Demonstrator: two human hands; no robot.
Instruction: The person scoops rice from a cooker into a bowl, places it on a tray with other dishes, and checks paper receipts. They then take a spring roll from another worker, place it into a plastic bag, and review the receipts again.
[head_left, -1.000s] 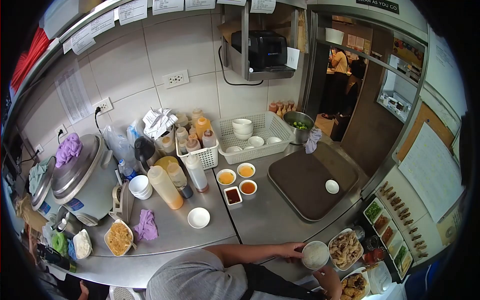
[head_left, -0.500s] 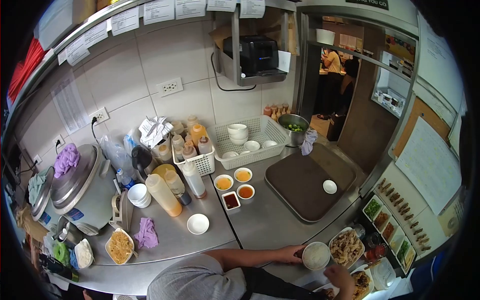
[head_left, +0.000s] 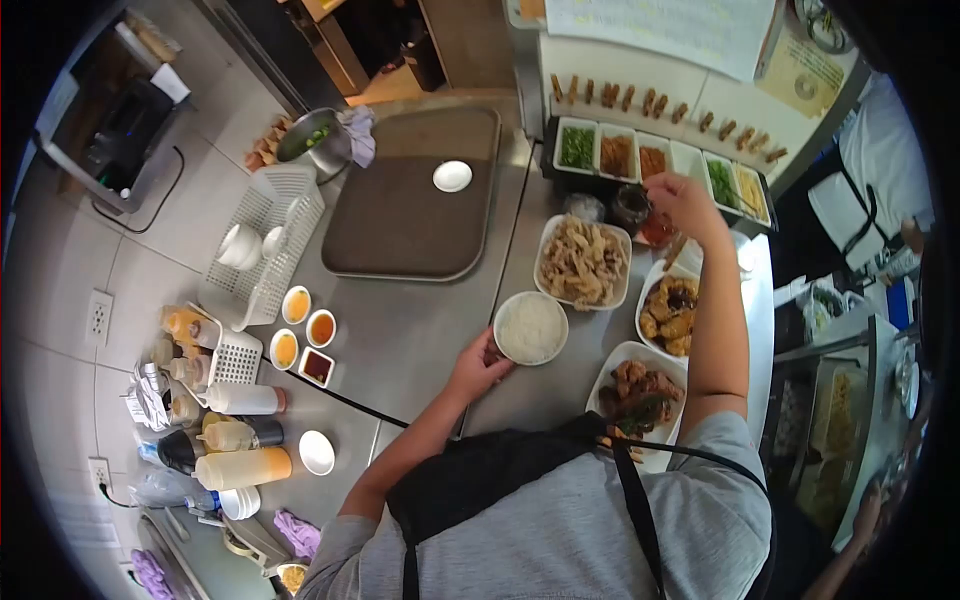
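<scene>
Holding the left side of a white rice bowl (head_left: 530,361) on the steel counter (head_left: 410,315), the left hand (head_left: 477,370) keeps its fingers curled there. A square dish (head_left: 538,263) of fried meat (head_left: 583,262) sits just beyond. The right hand (head_left: 688,208) reaches to small dishes (head_left: 688,158) of chopped greens (head_left: 577,147) and reddish-brown topping (head_left: 652,159); whether it pinches anything, I cannot tell.

Left grip (head_left: 480,369) curved, close in; right grip (head_left: 690,209) farther forward

Person wore a heathered grey, short-sleeved shirt (head_left: 545,515); black apron (head_left: 480,465) over it. Narrow black straps (head_left: 640,505) extended from the apron.
</scene>
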